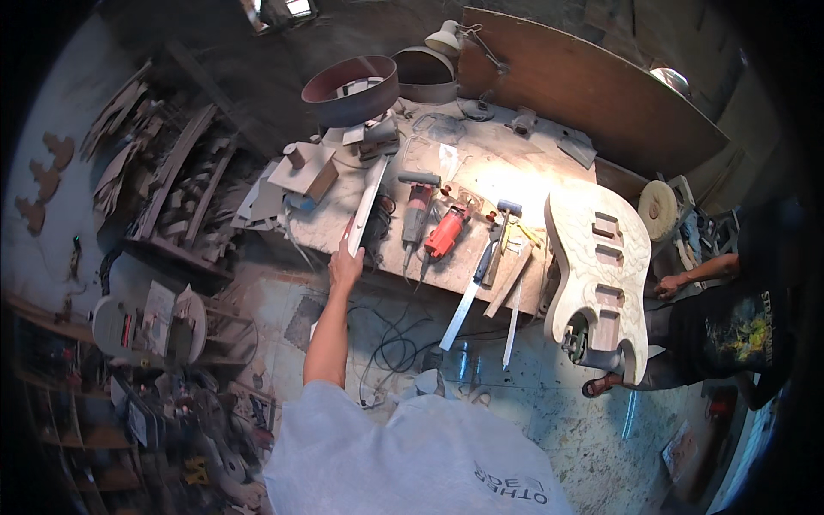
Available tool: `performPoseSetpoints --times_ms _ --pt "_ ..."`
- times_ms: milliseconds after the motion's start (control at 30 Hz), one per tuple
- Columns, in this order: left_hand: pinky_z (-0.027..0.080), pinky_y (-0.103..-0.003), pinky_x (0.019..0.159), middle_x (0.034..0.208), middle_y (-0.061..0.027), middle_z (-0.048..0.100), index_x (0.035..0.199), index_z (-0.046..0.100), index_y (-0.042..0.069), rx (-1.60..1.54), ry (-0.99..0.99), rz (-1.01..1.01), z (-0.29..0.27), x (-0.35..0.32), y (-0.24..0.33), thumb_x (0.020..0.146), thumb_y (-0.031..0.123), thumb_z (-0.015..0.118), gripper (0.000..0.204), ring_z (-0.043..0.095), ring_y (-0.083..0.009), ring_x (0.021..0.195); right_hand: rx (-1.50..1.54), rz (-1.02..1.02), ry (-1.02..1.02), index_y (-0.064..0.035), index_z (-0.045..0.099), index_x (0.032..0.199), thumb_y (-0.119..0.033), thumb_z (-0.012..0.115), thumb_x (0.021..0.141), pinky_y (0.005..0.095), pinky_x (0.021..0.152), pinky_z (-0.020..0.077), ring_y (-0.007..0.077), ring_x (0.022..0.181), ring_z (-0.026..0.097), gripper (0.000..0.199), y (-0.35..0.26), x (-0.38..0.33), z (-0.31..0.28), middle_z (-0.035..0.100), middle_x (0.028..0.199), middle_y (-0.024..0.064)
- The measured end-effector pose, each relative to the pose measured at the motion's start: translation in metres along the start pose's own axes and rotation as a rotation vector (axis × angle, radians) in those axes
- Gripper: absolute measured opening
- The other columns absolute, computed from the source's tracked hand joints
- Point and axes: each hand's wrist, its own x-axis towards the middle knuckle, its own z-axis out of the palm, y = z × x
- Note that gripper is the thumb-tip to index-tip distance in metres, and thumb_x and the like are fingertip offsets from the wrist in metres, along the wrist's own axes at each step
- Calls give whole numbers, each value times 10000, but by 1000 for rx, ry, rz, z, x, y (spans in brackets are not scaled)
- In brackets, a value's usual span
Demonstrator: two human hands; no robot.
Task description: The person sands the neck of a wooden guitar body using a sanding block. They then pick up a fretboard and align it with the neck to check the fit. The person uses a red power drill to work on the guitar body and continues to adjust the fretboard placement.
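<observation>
My left hand reaches forward to the front edge of the workbench, its fingers closed around the near end of a long, pale straight bar. The bar slants away over the bench, its far end near some wooden blocks. Just right of it lie a grey-and-red power tool and a red power tool. I cannot see my right hand. A carved, unpainted electric guitar body with rectangular cutouts is at the right end of the bench.
A person's hand is beside the guitar body. Handsaws and wooden strips overhang the bench edge. A wooden box, round drum-like shells and a lamp stand farther back. Black cables lie on the floor.
</observation>
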Motion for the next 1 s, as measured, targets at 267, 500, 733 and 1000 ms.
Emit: performPoseSetpoints --times_ms 267,500,733,1000 --pt "519 -559 949 1167 -306 654 1332 555 83 113 -99 22 2 91 -14 882 457 780 626 648 -490 1117 115 -23 7 22 715 1195 -128 697 944 365 825 550 253 949 716 293 -111 -50 35 759 1048 162" --pt "520 -518 983 1164 -282 652 1259 581 3 159 -58 68 34 142 23 801 368 879 657 641 -466 1121 286 70 102 33 706 1224 -169 710 966 374 883 551 265 1051 719 328 -133 -99 69 748 1160 182" --pt "526 -509 948 1256 -225 605 1259 590 13 370 26 230 36 150 44 840 310 839 570 600 -430 1161 431 204 110 34 707 1226 -158 725 951 367 928 543 280 1078 710 336 -177 -143 94 748 1147 195" --pt "500 -526 899 1035 -236 663 1117 650 6 -248 40 727 87 73 122 879 336 787 429 638 -428 992 36 -225 221 21 718 1215 -162 735 924 373 875 560 294 985 730 344 -141 -129 167 757 1074 192"
